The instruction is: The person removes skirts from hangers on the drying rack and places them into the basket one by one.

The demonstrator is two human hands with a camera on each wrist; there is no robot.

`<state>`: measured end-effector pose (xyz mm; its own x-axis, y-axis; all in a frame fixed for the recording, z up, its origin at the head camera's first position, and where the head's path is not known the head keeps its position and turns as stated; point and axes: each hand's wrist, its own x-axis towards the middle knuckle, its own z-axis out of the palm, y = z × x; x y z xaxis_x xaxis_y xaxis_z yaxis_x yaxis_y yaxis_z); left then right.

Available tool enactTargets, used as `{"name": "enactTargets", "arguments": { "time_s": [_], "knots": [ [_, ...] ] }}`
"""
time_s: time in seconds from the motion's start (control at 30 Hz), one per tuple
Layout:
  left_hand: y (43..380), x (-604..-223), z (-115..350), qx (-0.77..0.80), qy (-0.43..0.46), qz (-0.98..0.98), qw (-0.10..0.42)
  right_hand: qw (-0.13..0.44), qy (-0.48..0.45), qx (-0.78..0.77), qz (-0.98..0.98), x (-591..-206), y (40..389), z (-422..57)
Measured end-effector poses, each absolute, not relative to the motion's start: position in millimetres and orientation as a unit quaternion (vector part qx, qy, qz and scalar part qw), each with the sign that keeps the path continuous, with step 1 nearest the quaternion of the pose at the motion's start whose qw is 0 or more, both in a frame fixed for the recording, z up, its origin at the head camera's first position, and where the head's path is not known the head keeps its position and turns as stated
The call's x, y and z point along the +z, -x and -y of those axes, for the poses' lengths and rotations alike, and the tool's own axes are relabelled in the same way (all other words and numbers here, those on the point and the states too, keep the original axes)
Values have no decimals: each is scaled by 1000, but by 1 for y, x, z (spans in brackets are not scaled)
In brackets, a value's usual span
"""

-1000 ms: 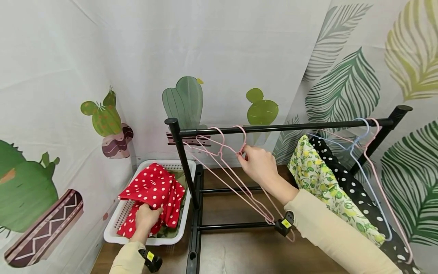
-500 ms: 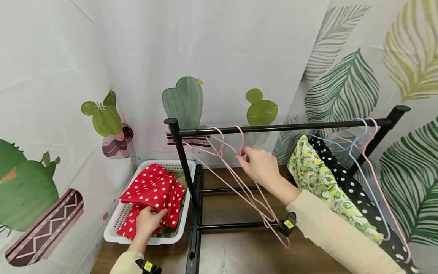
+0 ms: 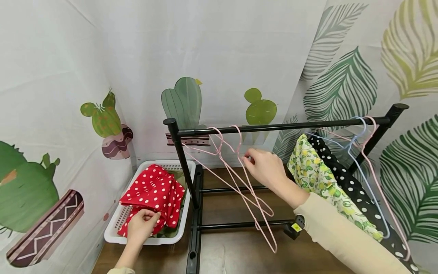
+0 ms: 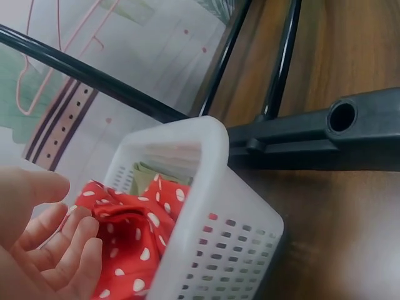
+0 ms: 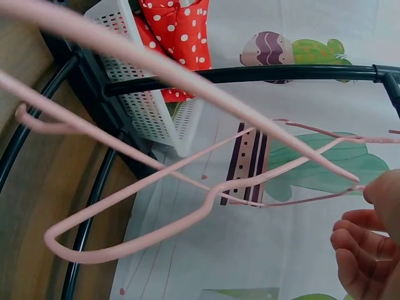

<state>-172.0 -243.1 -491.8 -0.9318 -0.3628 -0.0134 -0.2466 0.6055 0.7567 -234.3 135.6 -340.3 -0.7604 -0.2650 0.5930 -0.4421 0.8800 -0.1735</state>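
Observation:
Red cloth with white dots [image 3: 150, 186] lies folded in a white plastic basket [image 3: 108, 233] in the head view. My left hand [image 3: 139, 228] is over its near edge. In the left wrist view, the fingers of that left hand [image 4: 53, 250] are loosely bent, with no cloth between them and the thumb. My right hand [image 3: 268, 169] is just right of the neck of a pink hanger [image 3: 238, 152], fingers loosely bent. In the right wrist view the thumb is close to a pink hanger wire [image 5: 300, 150]. Another pink hanger [image 3: 218, 153] hangs to its left.
The hangers hang from a black rack's top bar [image 3: 291, 126]. At its right end are a blue hanger [image 3: 364, 175], another pink hanger [image 3: 386, 201], lemon-print cloth [image 3: 309, 167] and black dotted cloth [image 3: 342, 171]. Olive cloth [image 3: 171, 231] lies under the red. Printed curtains stand behind.
My right hand has let go of the pink hanger's neck and moved slightly right; the hanger has swung and shifted a little left. My left hand has drawn slightly back from the red cloth.

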Motion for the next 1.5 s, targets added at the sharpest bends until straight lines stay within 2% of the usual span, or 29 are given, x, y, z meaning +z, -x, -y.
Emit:
{"name": "enactTargets", "arguments": {
  "time_s": [0.23, 0.7, 1.5],
  "knots": [
    [171, -479, 234, -410, -144, 897, 73, 271, -204, 157, 927, -342, 229, -144],
    [166, -466, 214, -434, -106, 891, 81, 292, -215, 160, 918, -350, 217, -166],
    [161, -458, 196, -438, -34, 895, 74, 310, -172, 147, 923, -354, 198, -211]
  ]
}}
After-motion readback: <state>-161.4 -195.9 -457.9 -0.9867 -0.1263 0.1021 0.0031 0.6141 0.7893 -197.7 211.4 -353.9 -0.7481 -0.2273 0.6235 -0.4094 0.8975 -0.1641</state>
